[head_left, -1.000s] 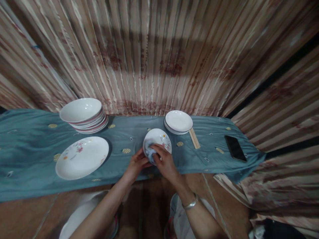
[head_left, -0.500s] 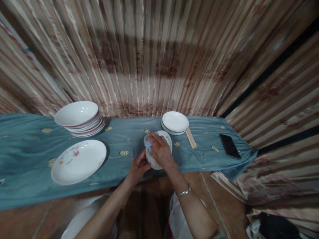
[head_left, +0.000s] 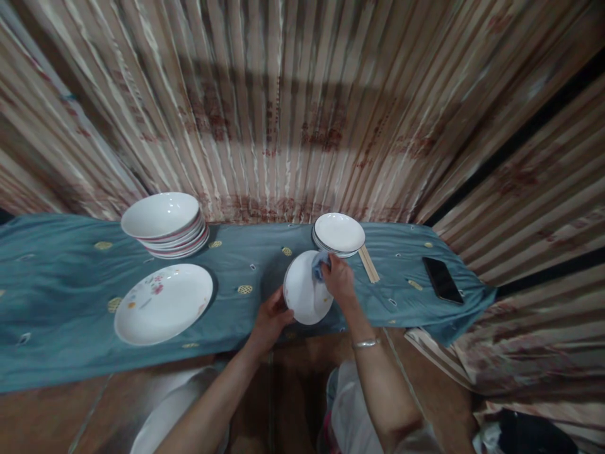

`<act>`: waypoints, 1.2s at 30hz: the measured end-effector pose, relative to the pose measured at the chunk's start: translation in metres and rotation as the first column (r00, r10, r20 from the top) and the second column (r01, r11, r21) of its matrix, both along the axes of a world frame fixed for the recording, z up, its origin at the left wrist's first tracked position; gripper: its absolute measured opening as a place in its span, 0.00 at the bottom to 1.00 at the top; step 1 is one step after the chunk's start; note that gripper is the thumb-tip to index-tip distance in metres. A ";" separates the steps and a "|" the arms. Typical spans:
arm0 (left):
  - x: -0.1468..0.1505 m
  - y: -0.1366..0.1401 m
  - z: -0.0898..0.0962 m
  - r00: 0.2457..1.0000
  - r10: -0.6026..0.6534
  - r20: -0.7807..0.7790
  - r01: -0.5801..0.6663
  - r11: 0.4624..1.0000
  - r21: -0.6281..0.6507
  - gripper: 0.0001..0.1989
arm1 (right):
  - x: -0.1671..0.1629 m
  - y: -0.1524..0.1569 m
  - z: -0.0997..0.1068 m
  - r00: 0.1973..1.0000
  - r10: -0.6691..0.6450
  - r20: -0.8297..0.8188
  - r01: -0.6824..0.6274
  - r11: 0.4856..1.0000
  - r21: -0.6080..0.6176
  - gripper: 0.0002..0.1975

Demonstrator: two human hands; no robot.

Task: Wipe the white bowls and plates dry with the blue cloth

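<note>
A small white plate (head_left: 305,296) with a flower print is tilted up over the near side of the table. My left hand (head_left: 271,320) grips its left rim, thumb on the face and fingers behind. In my right hand (head_left: 338,277) is a bunched pale blue cloth (head_left: 320,266), pressed against the plate's upper right part. Just behind sits a stack of small dark-rimmed plates (head_left: 339,232). To the left lies a large oval plate (head_left: 165,306) with pink and orange flowers.
White bowls with red rims (head_left: 163,221) are stacked at the back left. Wooden chopsticks (head_left: 369,264) lie beside the small plates, and a black phone (head_left: 442,280) farther right. A teal patterned cloth (head_left: 246,252) covers the narrow table; a pleated curtain (head_left: 302,113) hangs behind it.
My right hand has moved the cloth from the plate's upper left to its upper right, uncovering most of the face. My left hand still holds the rim. The view has shifted slightly left.
</note>
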State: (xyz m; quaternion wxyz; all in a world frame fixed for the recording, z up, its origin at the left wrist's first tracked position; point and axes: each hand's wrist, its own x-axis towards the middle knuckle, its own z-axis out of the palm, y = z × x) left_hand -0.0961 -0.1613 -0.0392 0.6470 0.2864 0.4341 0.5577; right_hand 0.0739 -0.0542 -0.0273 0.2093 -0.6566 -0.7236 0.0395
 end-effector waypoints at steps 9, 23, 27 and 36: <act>-0.005 0.001 0.008 0.985 0.129 0.111 -0.122 0.990 -0.069 0.34 | 0.012 -0.004 -0.016 0.989 -0.056 -0.135 0.001 0.927 -0.376 0.09; -0.012 0.022 0.002 0.931 0.362 0.042 -0.364 0.925 0.108 0.38 | -0.058 -0.038 -0.026 0.455 -0.357 -0.816 -0.304 0.799 -0.519 0.12; -0.011 0.020 0.003 0.948 0.316 -0.021 -0.306 0.932 0.195 0.41 | -0.060 -0.038 -0.029 0.314 -0.395 -0.863 -0.303 0.820 -0.486 0.14; -0.042 0.004 0.026 0.997 0.038 -0.066 -0.033 0.997 0.072 0.25 | -0.013 -0.011 -0.019 0.304 -0.238 -0.922 -0.232 0.920 -0.314 0.11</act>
